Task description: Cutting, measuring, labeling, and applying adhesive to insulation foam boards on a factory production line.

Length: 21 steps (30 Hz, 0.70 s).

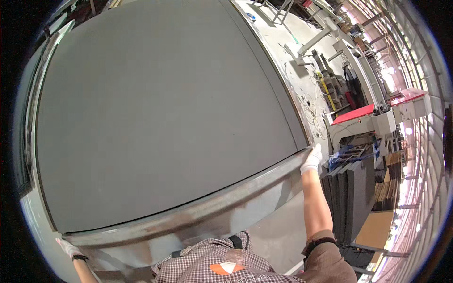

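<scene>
A large flat dark grey sheet [160, 113] fills most of the view, lying within a metal frame [188, 214] whose near side bar is grey and stained. My right hand [311, 159], in a white glove, grips the near right corner of this frame. At the near left corner, my left hand [70, 248] holds the frame too, also gloved in white. Part of the fingers of each hand is hidden by the frame's edge. Along the sheet's right side runs a narrow strip [264, 66], marked off by a thin line.
Dark thick panels [351, 198] stand upright to the right, near brown cardboard [375, 228]. Beyond them is a white machine with a red top [354, 114]. Loose cables [314, 113] and long dark rolls [330, 78] lie on the pale floor [276, 40].
</scene>
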Available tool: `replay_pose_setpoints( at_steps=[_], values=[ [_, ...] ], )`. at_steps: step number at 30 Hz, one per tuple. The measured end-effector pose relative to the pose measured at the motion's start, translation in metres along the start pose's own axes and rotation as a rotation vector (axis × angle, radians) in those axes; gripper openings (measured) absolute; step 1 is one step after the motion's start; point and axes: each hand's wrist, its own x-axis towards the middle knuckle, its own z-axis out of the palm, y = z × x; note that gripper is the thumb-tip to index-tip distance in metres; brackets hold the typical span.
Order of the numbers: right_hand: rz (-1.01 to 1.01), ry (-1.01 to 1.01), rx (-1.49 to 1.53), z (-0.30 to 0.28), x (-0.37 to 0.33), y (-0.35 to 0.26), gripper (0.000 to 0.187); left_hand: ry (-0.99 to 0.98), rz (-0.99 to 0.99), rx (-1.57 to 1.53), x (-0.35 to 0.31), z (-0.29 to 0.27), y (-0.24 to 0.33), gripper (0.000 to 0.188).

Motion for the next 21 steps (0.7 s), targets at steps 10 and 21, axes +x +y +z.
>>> replay_pose_setpoints(
  at_steps=[10,21],
  values=[
    [0.192,-1.314,0.707,-0.013,0.056,0.035,0.06,-0.04,-0.18,-0.234,0.042,-0.033,-0.014,0.073],
    [0.157,-0.518,0.253,-0.022,0.058,0.052,0.057,0.086,-0.216,-0.205,-0.001,-0.07,-0.02,0.074]
  ],
)
